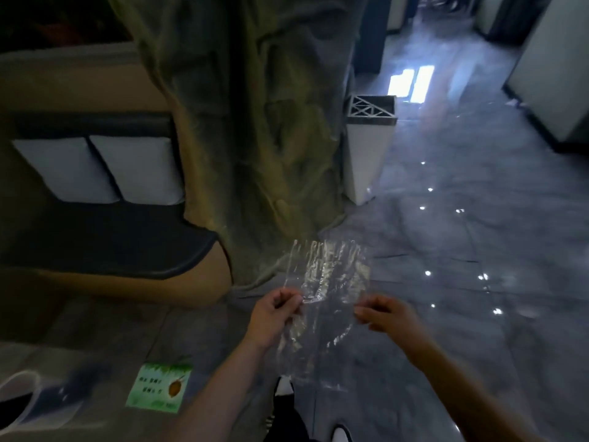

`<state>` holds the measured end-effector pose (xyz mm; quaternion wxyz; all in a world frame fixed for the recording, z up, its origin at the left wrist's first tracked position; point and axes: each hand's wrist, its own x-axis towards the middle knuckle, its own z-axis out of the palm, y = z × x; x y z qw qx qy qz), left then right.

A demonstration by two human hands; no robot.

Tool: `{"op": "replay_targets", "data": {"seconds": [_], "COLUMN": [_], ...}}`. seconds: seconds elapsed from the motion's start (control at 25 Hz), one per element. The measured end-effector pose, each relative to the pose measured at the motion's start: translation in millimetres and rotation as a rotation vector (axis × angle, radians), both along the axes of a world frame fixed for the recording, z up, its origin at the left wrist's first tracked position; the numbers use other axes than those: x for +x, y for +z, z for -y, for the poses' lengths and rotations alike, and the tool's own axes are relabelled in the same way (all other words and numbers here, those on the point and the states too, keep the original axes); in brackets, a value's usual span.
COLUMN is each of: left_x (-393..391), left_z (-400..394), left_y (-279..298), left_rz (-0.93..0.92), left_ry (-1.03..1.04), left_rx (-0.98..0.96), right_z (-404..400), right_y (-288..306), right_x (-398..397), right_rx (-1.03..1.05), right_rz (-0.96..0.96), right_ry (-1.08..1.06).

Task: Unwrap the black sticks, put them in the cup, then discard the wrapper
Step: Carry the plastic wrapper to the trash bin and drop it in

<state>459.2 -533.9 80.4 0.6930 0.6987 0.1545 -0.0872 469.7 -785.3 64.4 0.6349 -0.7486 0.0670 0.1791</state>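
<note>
Your left hand (pixel 276 309) pinches the left edge of the clear plastic wrapper (pixel 328 275) between thumb and curled fingers, closed on the film. Your right hand (pixel 387 314) sits at the wrapper's right edge with fingers bent toward it; whether those fingertips actually grip the film cannot be told, as the view is blurred there. The wrapper hangs stretched between both hands in front of you, crinkled and see-through, its upper part rising above the hands and its lower part trailing down toward your legs. No black stick can be made out inside it.

Ahead and slightly right of the wrapper, a white tapered bin (pixel 369 148) with a lattice top stands on the glossy grey floor (pixel 462 250), just beside a rough, rock-like column (pixel 255 122). To the left, a dark bench seat (pixel 105 244) carries two pale cushions (pixel 98 169). A green sticker (pixel 159 388) lies on the surface at lower left, near a white-rimmed object (pixel 22 397) too blurred to identify.
</note>
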Motion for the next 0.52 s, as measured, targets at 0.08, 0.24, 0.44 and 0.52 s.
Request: {"op": "replay_targets", "data": {"seconds": [0.08, 0.24, 0.44, 0.52], "left_x": [21.1, 68.7, 145.9, 171.5], "left_z": [6.8, 10.2, -8.4, -18.0], "left_y": [-4.0, -8.7, -15.6, -18.6], "left_rz": [-0.018, -0.034, 0.003, 0.000], "left_ry": [-0.034, -0.066, -0.146, -0.174], "left_rx": [-0.016, -0.019, 0.043, 0.069], "right_z": [7.4, 14.7, 2.9, -5.1], "right_y": [-2.1, -3.4, -2.6, -0.1], "right_x": [7.9, 37.0, 94.0, 114.6], "right_rx": [-0.008, -0.011, -0.029, -0.040], "right_rz": [0.000, 0.002, -0.007, -0.018], "right_ry": [-0.077, -0.204, -0.325, -0.335]}}
